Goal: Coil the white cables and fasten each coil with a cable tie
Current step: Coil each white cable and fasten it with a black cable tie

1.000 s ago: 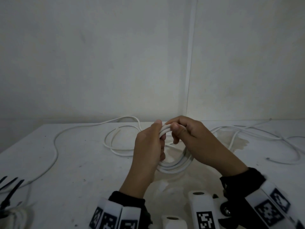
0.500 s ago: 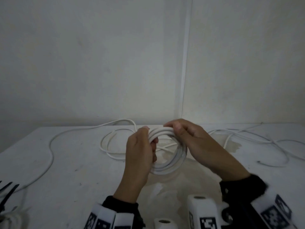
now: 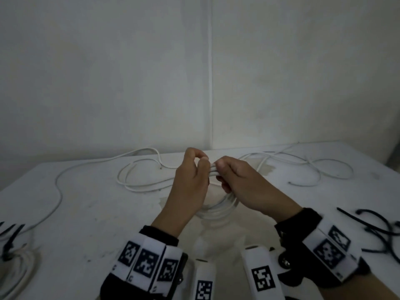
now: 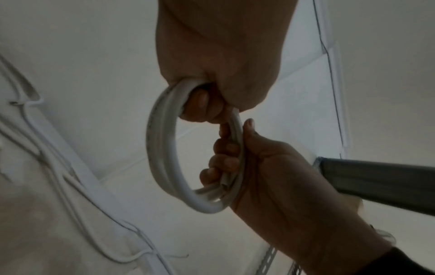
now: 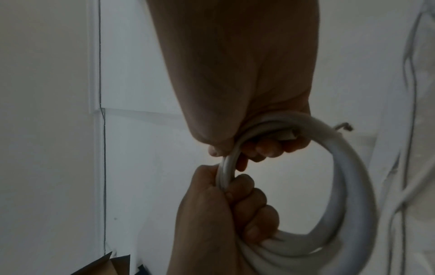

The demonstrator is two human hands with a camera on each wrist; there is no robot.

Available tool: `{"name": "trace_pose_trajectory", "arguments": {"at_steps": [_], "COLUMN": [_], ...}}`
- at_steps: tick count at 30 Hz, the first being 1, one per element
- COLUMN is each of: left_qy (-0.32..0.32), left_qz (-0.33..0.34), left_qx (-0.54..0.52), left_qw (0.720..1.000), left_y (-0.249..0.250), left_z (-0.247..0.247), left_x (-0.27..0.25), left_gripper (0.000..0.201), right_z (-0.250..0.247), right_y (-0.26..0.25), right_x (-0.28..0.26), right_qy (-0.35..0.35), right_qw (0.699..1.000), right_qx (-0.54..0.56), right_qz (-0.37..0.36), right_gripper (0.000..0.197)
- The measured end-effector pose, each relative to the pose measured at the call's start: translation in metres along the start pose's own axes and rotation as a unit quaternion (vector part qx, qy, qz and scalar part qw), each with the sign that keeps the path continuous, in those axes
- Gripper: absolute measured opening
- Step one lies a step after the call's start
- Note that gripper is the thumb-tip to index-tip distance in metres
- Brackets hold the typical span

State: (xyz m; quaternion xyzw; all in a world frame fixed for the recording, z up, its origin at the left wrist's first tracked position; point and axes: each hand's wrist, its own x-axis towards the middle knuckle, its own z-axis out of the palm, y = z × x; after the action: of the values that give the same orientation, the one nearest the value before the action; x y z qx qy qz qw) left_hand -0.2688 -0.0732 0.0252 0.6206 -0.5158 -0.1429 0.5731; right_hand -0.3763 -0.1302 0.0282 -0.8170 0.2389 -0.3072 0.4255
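Held up above the middle of the surface [image 3: 91, 213]: a small coil [image 3: 218, 210] of white cable, several turns thick. Left hand [image 3: 190, 187] clenched round the coil's top left, with fingers [image 4: 202, 104] curled through the ring. Right hand [image 3: 244, 187] wrapped round the top right, just beside the left, fingers [image 5: 266, 147] hooked under the bundled turns. Cut end of the cable tucked against the bundle inside the right hand's grasp. More loose white cable [image 3: 138, 185] sprawled across the far left and far right. Black cable ties [image 3: 376, 226] lying near right, well apart from the coil; a finished coil [image 3: 15, 263] near left. Probably at the point of freeing one hand to fetch a tie. Risk there: stiff turns springing apart once one grip lets go, or the tucked end slipping out and unwinding the outer loop.
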Motion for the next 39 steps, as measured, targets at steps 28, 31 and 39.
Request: {"name": "trace_pose_trajectory", "arguments": {"at_steps": [28, 31, 39], "left_qy": [-0.108, -0.114, -0.107], "left_qz": [-0.073, -0.088, -0.144], "left_qx": [-0.013, -0.031, -0.102], "left_qw": [0.991, 0.989, 0.978], "left_y": [0.048, 0.046, 0.041], "left_z": [0.101, 0.104, 0.099], "left_x": [-0.048, -0.047, -0.041], "left_gripper": [0.031, 0.030, 0.023], "right_z": [-0.162, -0.166, -0.145], "right_y": [0.087, 0.092, 0.105], "right_x": [-0.175, -0.181, -0.158], "right_qy": [0.083, 0.030, 0.003], "right_qw": [0.918, 0.901, 0.883], "right_qx": [-0.243, -0.230, -0.305], "right_qz": [0.301, 0.367, 0.356], "right_gripper": [0.019, 0.018, 0.036]}}
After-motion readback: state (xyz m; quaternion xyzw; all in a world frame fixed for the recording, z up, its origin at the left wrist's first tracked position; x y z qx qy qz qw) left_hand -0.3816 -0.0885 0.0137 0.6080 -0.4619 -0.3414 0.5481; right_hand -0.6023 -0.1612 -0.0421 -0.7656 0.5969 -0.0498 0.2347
